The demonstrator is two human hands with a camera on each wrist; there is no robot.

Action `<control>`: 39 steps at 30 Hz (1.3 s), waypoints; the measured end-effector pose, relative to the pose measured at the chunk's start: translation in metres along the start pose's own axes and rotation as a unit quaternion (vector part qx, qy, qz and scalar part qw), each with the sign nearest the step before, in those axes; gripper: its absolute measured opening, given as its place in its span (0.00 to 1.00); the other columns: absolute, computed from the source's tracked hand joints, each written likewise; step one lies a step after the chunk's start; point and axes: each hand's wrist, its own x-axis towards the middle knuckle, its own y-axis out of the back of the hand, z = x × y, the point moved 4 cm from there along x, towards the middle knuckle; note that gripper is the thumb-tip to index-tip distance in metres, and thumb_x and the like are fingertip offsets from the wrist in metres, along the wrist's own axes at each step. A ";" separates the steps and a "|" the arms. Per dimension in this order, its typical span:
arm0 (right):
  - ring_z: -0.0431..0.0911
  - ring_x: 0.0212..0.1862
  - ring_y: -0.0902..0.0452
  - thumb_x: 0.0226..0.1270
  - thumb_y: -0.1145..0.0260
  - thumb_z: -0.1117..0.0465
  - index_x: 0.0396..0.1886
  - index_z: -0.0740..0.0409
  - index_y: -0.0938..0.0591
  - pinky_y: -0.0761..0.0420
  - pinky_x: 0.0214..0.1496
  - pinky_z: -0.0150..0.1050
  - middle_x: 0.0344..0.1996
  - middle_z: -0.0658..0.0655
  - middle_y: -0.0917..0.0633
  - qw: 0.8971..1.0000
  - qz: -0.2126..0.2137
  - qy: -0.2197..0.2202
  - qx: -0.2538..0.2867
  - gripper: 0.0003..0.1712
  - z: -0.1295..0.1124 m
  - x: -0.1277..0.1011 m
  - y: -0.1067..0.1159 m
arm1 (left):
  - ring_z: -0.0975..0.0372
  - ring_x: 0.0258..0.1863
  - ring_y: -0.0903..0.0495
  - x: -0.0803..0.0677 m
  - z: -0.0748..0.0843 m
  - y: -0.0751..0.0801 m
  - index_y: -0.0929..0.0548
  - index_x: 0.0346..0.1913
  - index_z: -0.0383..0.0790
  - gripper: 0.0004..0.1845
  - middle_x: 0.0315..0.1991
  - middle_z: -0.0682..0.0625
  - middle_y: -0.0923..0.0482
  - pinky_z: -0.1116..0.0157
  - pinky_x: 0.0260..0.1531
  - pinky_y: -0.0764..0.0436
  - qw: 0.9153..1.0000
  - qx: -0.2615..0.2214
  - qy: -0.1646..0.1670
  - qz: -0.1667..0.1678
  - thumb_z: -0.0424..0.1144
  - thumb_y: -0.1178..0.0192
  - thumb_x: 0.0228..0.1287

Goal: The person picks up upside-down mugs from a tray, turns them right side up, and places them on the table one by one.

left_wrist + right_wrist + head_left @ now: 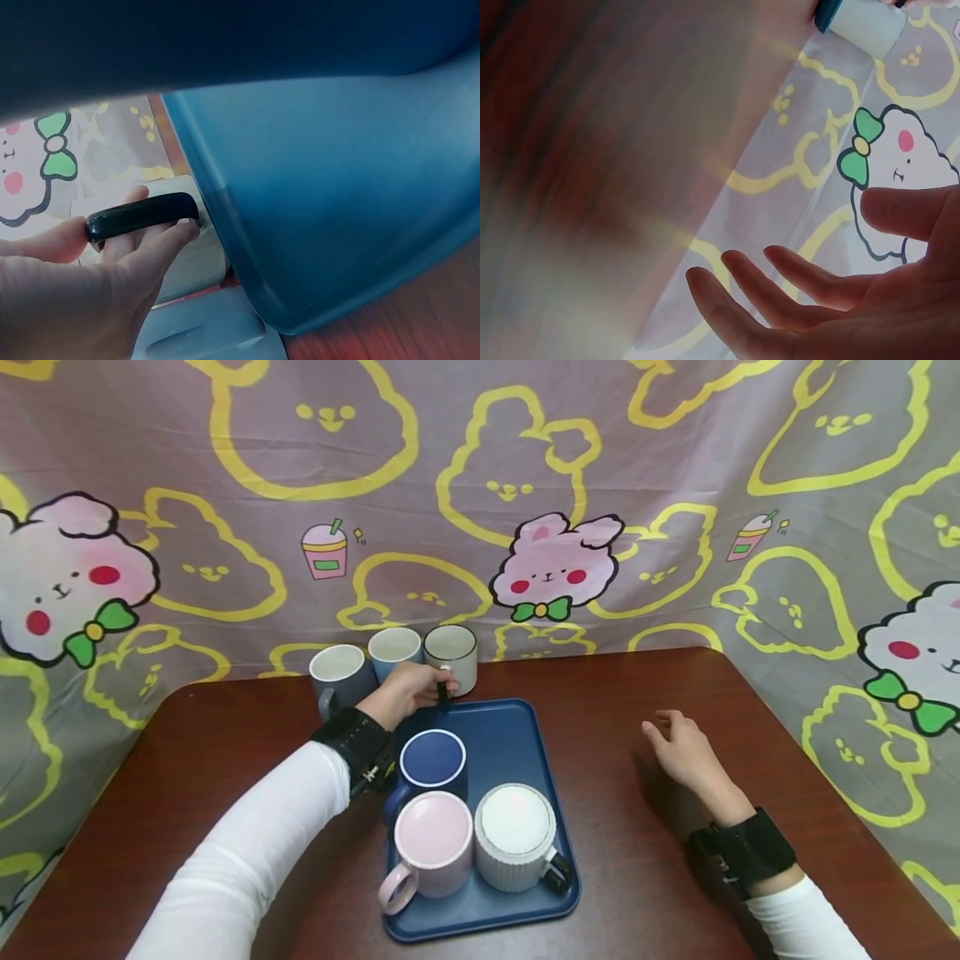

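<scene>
We have our left hand (pixel 408 691) pinching the black handle (pixel 142 214) of the cream ceramic mug with a dark rim (pixel 451 656), standing on the brown tabletop (pixel 660 693) just beyond the blue plastic tray (pixel 517 735). We judge this the grasp step; next calls for lifting it clear of the tray's far rim. Our right hand (pixel 678 747) hovers relaxed, empty.

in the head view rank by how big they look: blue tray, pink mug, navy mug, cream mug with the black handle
1. blue tray
2. pink mug
3. navy mug
4. cream mug, gripped by the left hand

The cream mug stands farthest away, so its true size is unsure.
</scene>
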 end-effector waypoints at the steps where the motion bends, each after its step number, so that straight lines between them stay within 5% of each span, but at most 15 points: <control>1: 0.69 0.61 0.37 0.76 0.54 0.49 0.65 0.75 0.41 0.33 0.60 0.61 0.60 0.77 0.33 1.000 0.001 0.000 0.000 0.34 0.000 0.000 0.000 | 0.48 0.61 0.28 0.000 0.000 0.000 0.28 0.60 0.24 0.20 0.16 0.55 0.20 0.56 0.62 0.29 1.000 -0.002 0.000 0.000 0.32 0.49 0.70; 11: 0.68 0.62 0.37 0.76 0.54 0.49 0.65 0.75 0.41 0.33 0.60 0.61 0.60 0.77 0.33 1.000 0.000 -0.004 0.003 0.34 -0.002 0.000 0.001 | 0.50 0.60 0.26 -0.001 0.000 0.001 0.28 0.60 0.25 0.20 0.18 0.55 0.19 0.57 0.64 0.32 1.000 0.003 -0.001 -0.005 0.34 0.50 0.71; 19: 0.68 0.62 0.37 0.76 0.54 0.49 0.65 0.75 0.41 0.33 0.60 0.61 0.60 0.77 0.34 1.000 0.004 -0.003 0.007 0.34 -0.005 0.002 0.000 | 0.55 0.37 0.16 0.021 -0.009 0.011 0.21 0.47 0.30 0.14 0.30 0.44 0.16 0.60 0.50 0.21 0.999 0.021 -0.035 0.001 0.38 0.42 0.64; 25: 0.68 0.62 0.38 0.76 0.53 0.50 0.65 0.75 0.41 0.34 0.61 0.61 0.61 0.76 0.34 1.000 0.001 -0.003 0.009 0.33 -0.011 0.005 -0.004 | 0.62 0.30 0.18 -0.010 0.002 0.012 0.25 0.53 0.27 0.18 0.30 0.47 0.17 0.61 0.51 0.23 0.998 0.054 -0.043 0.014 0.37 0.48 0.67; 28: 0.68 0.62 0.37 0.76 0.53 0.51 0.65 0.74 0.40 0.34 0.61 0.61 0.60 0.76 0.33 1.000 0.004 0.001 0.009 0.33 -0.016 0.007 -0.006 | 0.59 0.35 0.19 -0.023 0.006 0.014 0.28 0.58 0.26 0.20 0.42 0.39 0.17 0.60 0.54 0.25 0.997 0.064 -0.046 0.016 0.37 0.51 0.69; 32: 0.68 0.62 0.37 0.75 0.52 0.51 0.65 0.74 0.39 0.34 0.62 0.60 0.60 0.76 0.33 1.000 0.007 0.006 0.010 0.32 -0.022 0.009 -0.008 | 0.47 0.57 0.26 -0.034 0.008 0.017 0.33 0.64 0.26 0.24 0.61 0.31 0.30 0.55 0.65 0.34 0.997 0.058 -0.051 0.011 0.37 0.54 0.71; 39: 0.67 0.63 0.37 0.76 0.52 0.52 0.65 0.74 0.39 0.34 0.62 0.60 0.61 0.76 0.33 1.000 0.001 0.020 0.017 0.32 -0.033 0.012 -0.015 | 0.45 0.65 0.34 -0.047 0.002 0.025 0.35 0.65 0.26 0.25 0.65 0.32 0.34 0.54 0.67 0.37 0.994 0.080 -0.070 0.002 0.37 0.55 0.71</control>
